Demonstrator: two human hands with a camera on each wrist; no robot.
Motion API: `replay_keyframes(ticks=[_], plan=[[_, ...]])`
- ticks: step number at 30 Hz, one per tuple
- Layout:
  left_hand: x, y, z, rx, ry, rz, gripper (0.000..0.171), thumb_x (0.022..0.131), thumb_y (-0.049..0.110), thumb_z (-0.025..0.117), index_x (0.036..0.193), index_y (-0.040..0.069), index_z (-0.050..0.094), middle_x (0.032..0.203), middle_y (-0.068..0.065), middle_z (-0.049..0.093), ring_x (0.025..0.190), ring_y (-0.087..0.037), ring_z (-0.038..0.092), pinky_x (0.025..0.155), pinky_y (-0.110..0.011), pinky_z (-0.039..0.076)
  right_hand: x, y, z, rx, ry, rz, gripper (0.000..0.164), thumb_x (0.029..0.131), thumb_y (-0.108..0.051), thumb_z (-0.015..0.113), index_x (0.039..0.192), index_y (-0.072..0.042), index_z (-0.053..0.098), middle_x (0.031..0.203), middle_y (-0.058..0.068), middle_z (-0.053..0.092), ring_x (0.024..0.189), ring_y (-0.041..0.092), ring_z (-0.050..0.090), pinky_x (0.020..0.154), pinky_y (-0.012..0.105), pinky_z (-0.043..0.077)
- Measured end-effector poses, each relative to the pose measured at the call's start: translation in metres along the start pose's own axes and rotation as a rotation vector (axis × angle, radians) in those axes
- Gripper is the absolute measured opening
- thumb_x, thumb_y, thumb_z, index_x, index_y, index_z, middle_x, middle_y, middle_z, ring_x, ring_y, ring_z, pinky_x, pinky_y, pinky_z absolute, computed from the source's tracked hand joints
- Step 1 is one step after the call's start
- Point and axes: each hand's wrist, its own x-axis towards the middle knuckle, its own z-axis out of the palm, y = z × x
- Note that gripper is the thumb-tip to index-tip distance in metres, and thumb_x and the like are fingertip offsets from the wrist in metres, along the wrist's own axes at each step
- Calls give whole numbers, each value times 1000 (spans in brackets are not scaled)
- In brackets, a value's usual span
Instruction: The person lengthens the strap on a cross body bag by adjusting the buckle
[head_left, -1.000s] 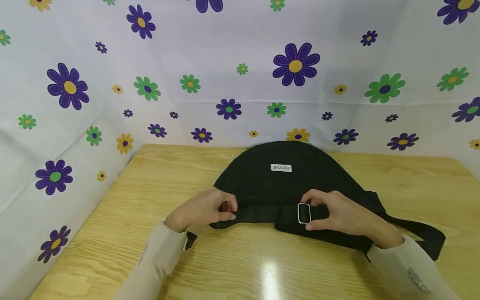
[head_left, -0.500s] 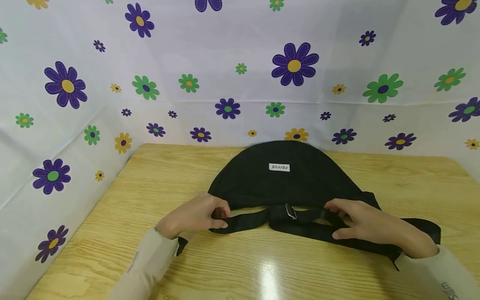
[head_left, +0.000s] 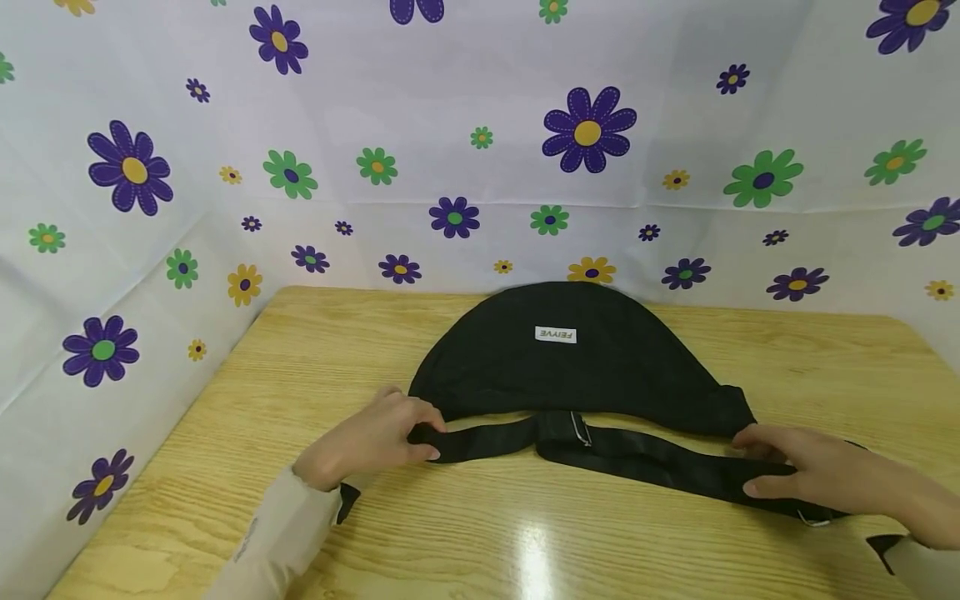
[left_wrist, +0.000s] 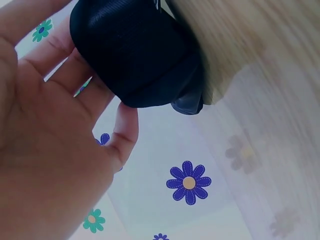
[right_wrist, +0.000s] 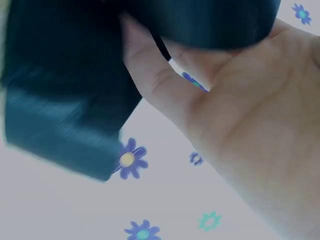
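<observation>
A black half-moon shoulder bag (head_left: 570, 375) lies on the table with its white label upside down. Along its near edge runs the black bag strap (head_left: 652, 457), with a metal slide buckle (head_left: 581, 429) near the middle. My left hand (head_left: 375, 435) pinches the strap close to the bag's left corner; in the left wrist view the fingers lie along the edge of the black fabric. At the right, my right hand (head_left: 817, 467) holds the strap between thumb and fingers, partly hidden by it. A second metal buckle (head_left: 813, 518) shows just below that hand.
The wooden table (head_left: 450, 533) extends around the bag. A white cloth with a flower print (head_left: 337, 125) hangs behind and along the left side, close to the table's edges.
My right hand has left the middle slide buckle and moved right along the strap. The strap now lies stretched out, apart from the bag's edge. My left hand has shifted slightly left, still gripping.
</observation>
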Motion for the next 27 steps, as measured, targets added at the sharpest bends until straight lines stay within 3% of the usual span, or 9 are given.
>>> replay_keyframes(ticks=[4,7,11,14,17,19,27], plan=[[-3,0,-1,-1,1,-20,22,91,12,77,111,3,74,113,-4,73,98,-19,66,95,-47,32,-13,13,2,12,47,-2,29,100,-14,65,119,9,61,111,9,67,87,6,63,70,27,53],[-5,-1,-1,8,4,-17,22,91,11,77,112,3,74,113,-5,73,97,-18,66,94,-46,32,-16,19,3,9,72,41,25,103,-16,60,115,6,63,105,4,67,83,4,61,67,27,53],[-7,-3,-1,5,17,-17,20,91,9,76,111,3,75,112,-4,73,97,-18,66,95,-49,33,-18,25,2,-33,123,121,29,107,-20,54,111,5,66,100,5,68,83,15,64,68,34,55],[-9,-5,-2,3,28,-14,19,91,7,76,109,3,75,109,-3,74,91,-14,67,95,-50,34,-19,28,0,-65,180,183,40,109,-23,48,114,12,66,100,19,70,91,36,67,75,50,56],[-12,-8,-3,-10,35,-18,18,92,7,75,109,3,75,107,-3,74,78,-6,62,94,-50,35,-20,31,-1,-76,222,230,51,111,-25,42,113,22,63,105,33,67,99,55,62,80,62,52],[-14,-10,-4,-28,36,-24,19,93,8,75,110,2,74,106,-3,73,71,-3,58,95,-51,34,-22,34,-1,-71,247,253,53,112,-25,38,110,21,65,105,36,66,100,58,60,81,64,50],[-22,-19,-7,-13,34,-19,20,94,9,73,111,1,74,110,-6,73,101,-25,65,98,-54,42,-29,45,-7,-89,267,369,63,112,-34,35,99,20,66,92,27,68,91,54,62,76,62,49]])
